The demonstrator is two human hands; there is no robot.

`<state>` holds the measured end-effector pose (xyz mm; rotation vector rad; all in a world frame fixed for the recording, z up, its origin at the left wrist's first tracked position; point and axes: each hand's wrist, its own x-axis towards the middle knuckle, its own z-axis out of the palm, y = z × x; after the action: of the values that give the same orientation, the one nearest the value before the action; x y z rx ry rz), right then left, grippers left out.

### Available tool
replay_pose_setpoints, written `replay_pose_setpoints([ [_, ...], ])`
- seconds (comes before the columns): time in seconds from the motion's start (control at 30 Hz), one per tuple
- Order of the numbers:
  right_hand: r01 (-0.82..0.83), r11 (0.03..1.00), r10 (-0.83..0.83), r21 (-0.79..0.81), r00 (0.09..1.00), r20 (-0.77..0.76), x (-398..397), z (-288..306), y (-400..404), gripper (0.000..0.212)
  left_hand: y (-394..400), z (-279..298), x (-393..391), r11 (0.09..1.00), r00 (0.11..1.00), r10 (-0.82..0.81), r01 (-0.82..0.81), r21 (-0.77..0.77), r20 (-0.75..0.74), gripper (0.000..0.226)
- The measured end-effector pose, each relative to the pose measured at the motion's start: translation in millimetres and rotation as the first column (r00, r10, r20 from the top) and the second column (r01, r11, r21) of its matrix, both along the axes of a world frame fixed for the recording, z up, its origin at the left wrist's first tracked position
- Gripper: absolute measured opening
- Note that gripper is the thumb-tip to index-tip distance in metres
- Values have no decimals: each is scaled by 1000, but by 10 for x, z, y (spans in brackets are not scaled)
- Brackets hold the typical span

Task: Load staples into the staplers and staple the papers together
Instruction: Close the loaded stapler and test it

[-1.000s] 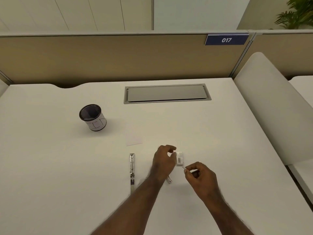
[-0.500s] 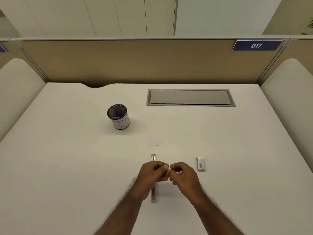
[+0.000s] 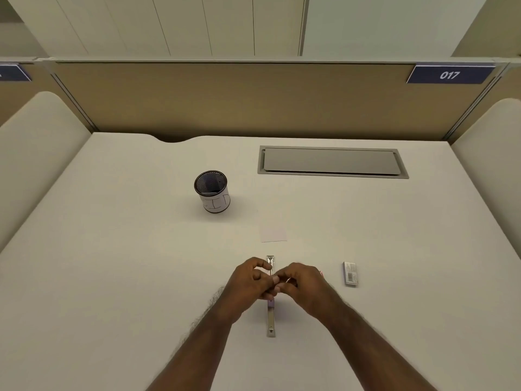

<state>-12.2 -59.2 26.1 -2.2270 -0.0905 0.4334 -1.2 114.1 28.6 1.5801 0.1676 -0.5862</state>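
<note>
A slim metal stapler (image 3: 271,320) lies opened out flat on the white desk (image 3: 112,277), pointing away from me. My left hand (image 3: 251,283) and my right hand (image 3: 304,286) meet fingertip to fingertip just above its middle. Together they pinch a small pale staple strip (image 3: 282,282), which the fingers mostly hide. The stapler's far end (image 3: 270,261) shows beyond my left fingers. A small staple box (image 3: 350,274) lies flat to the right of my right hand. A little white paper (image 3: 273,234) lies just beyond the stapler.
A black mesh pen cup (image 3: 212,190) with a white label stands at the back left. A grey cable hatch (image 3: 331,162) is set into the desk at the back right. Beige partitions (image 3: 253,103) close off the desk's back and sides.
A second ago my left hand was at the staple box and my right hand held the strip beside it. Both hands have moved left over the stapler and joined; the box stays behind.
</note>
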Motion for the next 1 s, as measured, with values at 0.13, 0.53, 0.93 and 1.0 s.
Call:
replay_pose_setpoints([
  [0.13, 158, 986, -159, 53, 987, 18, -6, -134, 58, 10, -2, -39, 50, 955, 979, 188, -202, 215, 85, 13],
  [0.53, 282, 923, -198, 263, 932, -303, -32, -152, 273, 20, -237, -136, 47, 989, 970, 145, -138, 48, -194, 42],
  [0.93, 467, 747, -258, 473, 860, -441, -73, -224, 287, 24, -227, -284, 73, 978, 955, 207, -207, 21, -214, 37],
  [1.0, 464, 725, -240, 509, 863, -445, -95, -219, 271, 24, -224, -331, 73, 975, 956, 218, -221, 3, -196, 32],
])
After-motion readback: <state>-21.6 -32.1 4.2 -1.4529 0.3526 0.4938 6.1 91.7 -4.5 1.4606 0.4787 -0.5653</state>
